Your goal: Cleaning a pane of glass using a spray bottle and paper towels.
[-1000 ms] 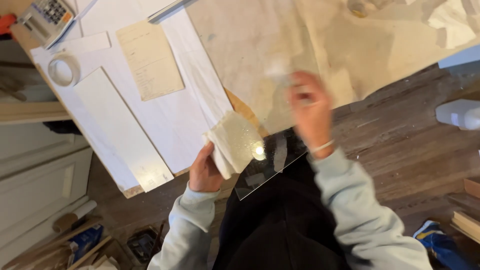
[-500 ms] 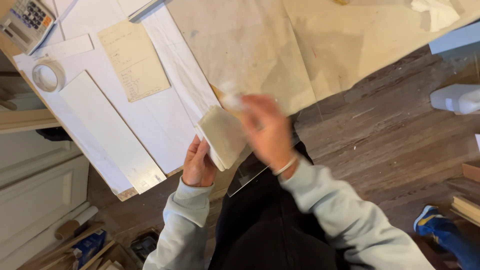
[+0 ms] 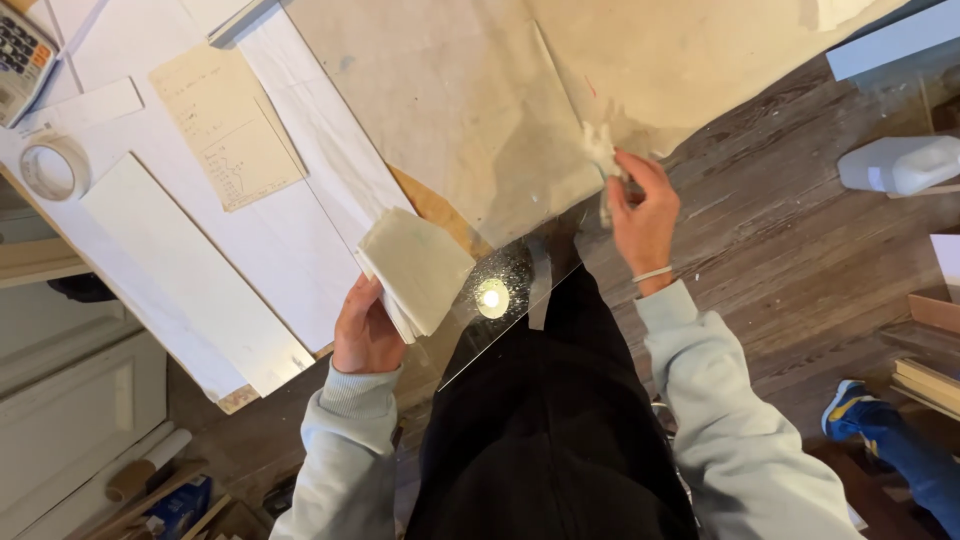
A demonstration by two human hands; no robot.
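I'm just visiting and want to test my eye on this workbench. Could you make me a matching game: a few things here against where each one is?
Things:
1. folded stack of paper
2. crumpled white wad
3. roll of tape
4. calculator

Places:
A. top left corner of the table
B. pinched in the right hand
C. lying on the white sheets, left side
D. held in the left hand

Pairs: 1-D, 2-B, 3-C, 4-A

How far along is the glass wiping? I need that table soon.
Nothing looks finished: the glass pane shows specks near the light's reflection. In hand: the right hand presses a crumpled wad at the pane's far edge; the left hand holds folded sheets. Left: that speckled patch.
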